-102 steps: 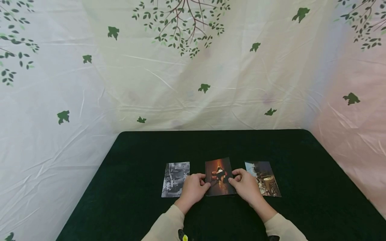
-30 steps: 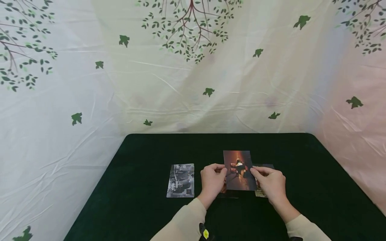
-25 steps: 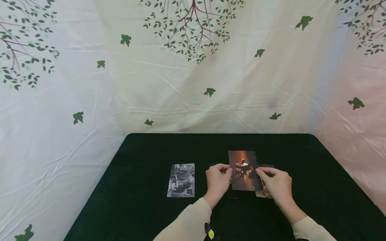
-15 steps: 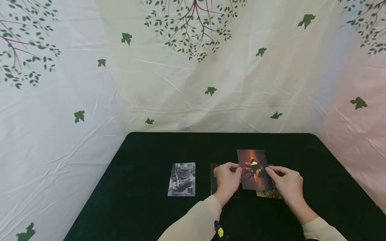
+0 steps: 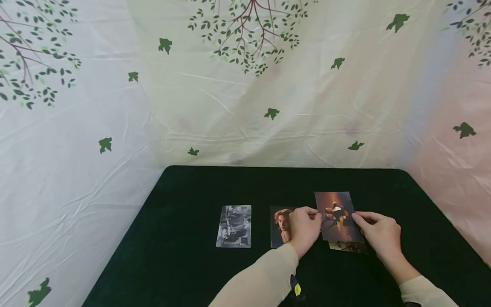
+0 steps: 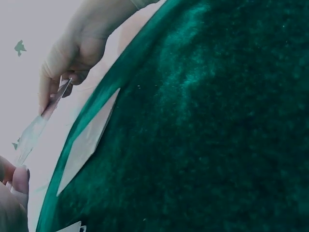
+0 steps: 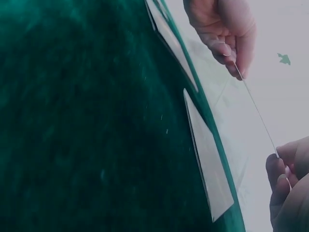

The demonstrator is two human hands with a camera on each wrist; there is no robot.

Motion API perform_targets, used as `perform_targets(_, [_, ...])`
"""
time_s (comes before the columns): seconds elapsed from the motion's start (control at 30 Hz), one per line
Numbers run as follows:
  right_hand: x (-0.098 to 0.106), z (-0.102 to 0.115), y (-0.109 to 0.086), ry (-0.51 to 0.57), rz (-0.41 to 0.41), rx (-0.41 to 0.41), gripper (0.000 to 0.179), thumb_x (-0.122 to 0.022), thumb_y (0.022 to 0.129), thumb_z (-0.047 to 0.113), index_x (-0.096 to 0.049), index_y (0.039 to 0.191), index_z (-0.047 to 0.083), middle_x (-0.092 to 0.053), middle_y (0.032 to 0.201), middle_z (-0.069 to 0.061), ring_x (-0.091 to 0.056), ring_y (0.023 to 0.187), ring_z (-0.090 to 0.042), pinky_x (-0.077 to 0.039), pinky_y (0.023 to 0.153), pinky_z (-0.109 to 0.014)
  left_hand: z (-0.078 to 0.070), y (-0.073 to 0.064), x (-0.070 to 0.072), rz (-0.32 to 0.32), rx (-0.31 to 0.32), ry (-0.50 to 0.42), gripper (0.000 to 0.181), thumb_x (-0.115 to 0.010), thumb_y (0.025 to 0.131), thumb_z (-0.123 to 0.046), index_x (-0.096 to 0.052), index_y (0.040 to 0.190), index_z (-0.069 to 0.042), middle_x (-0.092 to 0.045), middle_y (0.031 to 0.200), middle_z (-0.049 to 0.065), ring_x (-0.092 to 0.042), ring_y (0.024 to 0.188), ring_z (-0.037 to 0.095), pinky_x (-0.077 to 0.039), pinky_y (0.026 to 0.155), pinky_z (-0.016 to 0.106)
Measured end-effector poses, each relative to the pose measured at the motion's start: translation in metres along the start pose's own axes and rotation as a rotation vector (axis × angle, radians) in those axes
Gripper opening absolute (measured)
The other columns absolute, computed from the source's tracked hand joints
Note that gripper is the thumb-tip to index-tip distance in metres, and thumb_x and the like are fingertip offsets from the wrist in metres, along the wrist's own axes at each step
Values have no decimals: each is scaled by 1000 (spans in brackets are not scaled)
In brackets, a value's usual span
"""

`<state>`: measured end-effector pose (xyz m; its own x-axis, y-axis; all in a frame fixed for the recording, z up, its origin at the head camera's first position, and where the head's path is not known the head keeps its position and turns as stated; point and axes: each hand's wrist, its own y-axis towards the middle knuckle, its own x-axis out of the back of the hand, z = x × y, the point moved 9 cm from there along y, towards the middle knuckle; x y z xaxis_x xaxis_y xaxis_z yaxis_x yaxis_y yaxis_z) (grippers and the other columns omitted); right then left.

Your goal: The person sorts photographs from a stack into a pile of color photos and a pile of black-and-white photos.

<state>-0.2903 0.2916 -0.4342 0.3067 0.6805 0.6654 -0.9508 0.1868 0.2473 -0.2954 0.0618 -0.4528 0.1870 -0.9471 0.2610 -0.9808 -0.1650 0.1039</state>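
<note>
A glossy photo card (image 5: 337, 216) with an orange-brown scene hangs above the table, held up off it. My left hand (image 5: 304, 230) pinches its left edge, and my right hand (image 5: 381, 236) pinches the right edge. In the right wrist view the card (image 7: 258, 111) shows edge-on between both hands. Beneath it lies a card (image 5: 347, 246) that is mostly covered. Just left, a dark portrait card (image 5: 281, 226) is partly hidden behind my left hand. Farther left rests a black-and-white photo card (image 5: 234, 226), in full sight.
A dark green cloth-covered table (image 5: 172, 264) carries the cards in a row. Behind it and at both sides hangs a pale curtain (image 5: 238, 119) printed with leaves and branches.
Both hands have lifted the orange-brown card from the middle and carried it right, over the right-hand card. The portrait card beneath it has come into view.
</note>
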Motion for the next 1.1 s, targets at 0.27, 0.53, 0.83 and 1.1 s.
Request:
perform_targets(0.27, [2, -12, 1, -22, 23, 13, 40, -65, 89, 45, -75, 101, 8, -72, 82, -8, -59, 54, -9, -45, 46, -25, 3, 1, -14, -5, 13, 56, 6, -71, 87, -15, -76, 85, -13, -64, 65, -12, -57, 55, -2, -48, 53, 20])
perform_targets(0.53, [0, -24, 3, -88, 60, 14, 39, -62, 91, 45, -76, 100, 9, -72, 86, -8, -55, 62, -12, -38, 52, -26, 4, -1, -25, -5, -8, 130, 7, -71, 87, -15, -77, 84, -13, -64, 68, -12, -56, 62, -3, -48, 59, 21])
perform_targets(0.83, [-5, -34, 1, -95, 110, -12, 40, -63, 91, 43, -75, 99, 6, -71, 81, -6, -54, 60, -14, -39, 49, -28, 8, -1, -36, 26, -25, 190, 7, -72, 84, -12, -77, 79, -12, -63, 63, -12, -53, 55, -4, -44, 51, 17])
perform_targets(1.1, [-14, -48, 2, -81, 197, -94, 42, -62, 91, 44, -74, 102, 6, -69, 82, -4, -60, 63, -13, -41, 49, -29, 10, -1, -41, 45, -13, 240, 8, -72, 84, -14, -77, 77, -12, -63, 64, -11, -53, 60, -2, -45, 55, 22])
